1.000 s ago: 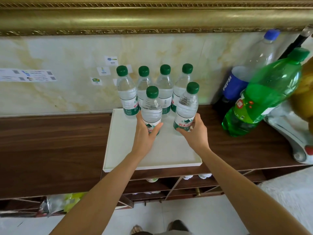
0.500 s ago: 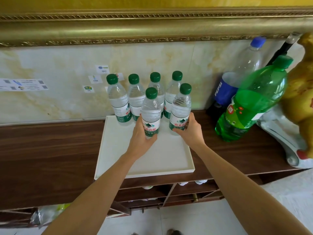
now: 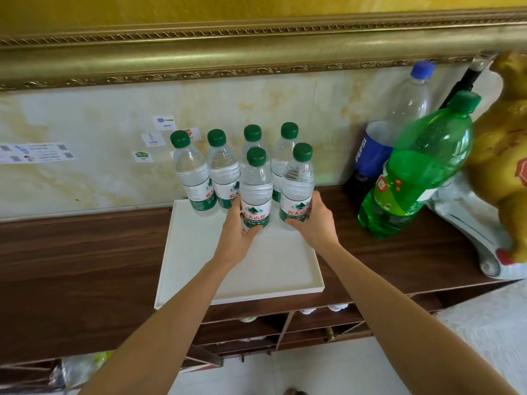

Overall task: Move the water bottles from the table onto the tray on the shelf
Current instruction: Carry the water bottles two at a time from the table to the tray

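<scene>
While both hands grip bottles, this reads as the set-down step, second row on the tray. Head view, the only one:

Left hand (image 3: 238,228) wraps the lower body of the front-left bottle (image 3: 255,192), thumb across the label. Right hand (image 3: 315,222) wraps the base of the front-right bottle (image 3: 297,189), fingers curled round the far side. Both bottles upright, bases apparently on or just above the white tray (image 3: 199,266); contact is hidden by the hands, can't confirm.

Just beyond the grips: back row of four bottles (image 3: 219,169), upright, close-packed at the tray's far edge. Front pair sits touching or nearly touching that row.

Next move, my guess: confirm both are seated, release, pull hands straight back toward the body without clipping the caps or tipping neighbours. The table is out of frame, so I can't say whether more bottles remain.

Surface: dark wood shelf (image 3: 85,266), tray near its front edge, near half of the tray bare. Right of the right hand: green soda bottle (image 3: 413,172), Pepsi bottle (image 3: 379,143), a golden figurine (image 3: 502,166). Behind: marble wall panel (image 3: 85,124) with small stickers, gilt frame (image 3: 256,52) above. Cubbies below the shelf.
</scene>
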Tool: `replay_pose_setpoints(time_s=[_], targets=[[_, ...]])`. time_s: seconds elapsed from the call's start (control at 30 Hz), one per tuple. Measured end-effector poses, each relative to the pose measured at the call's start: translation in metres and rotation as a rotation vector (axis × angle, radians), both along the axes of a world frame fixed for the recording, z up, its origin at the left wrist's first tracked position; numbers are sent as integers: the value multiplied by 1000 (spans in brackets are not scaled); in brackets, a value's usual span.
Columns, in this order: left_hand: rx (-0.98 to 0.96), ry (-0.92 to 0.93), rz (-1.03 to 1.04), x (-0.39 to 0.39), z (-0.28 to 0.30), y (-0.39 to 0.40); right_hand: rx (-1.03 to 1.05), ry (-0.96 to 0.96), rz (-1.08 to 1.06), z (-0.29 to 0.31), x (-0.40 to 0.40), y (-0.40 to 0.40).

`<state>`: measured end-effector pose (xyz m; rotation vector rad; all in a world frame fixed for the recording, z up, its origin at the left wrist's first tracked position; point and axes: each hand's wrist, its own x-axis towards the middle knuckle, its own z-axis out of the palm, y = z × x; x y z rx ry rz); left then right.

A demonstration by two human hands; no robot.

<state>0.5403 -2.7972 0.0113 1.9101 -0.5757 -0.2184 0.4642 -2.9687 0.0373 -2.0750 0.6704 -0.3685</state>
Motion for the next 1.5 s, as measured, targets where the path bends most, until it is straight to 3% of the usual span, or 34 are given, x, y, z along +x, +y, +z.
replay_pose_setpoints(time_s=[1.3,1.5], targets=[[-18,20,5,-7,4,-7,19,17,63,-12,3,3],[37,44,185,-21,25,20,2,-39,-118,-5,-24,16]])
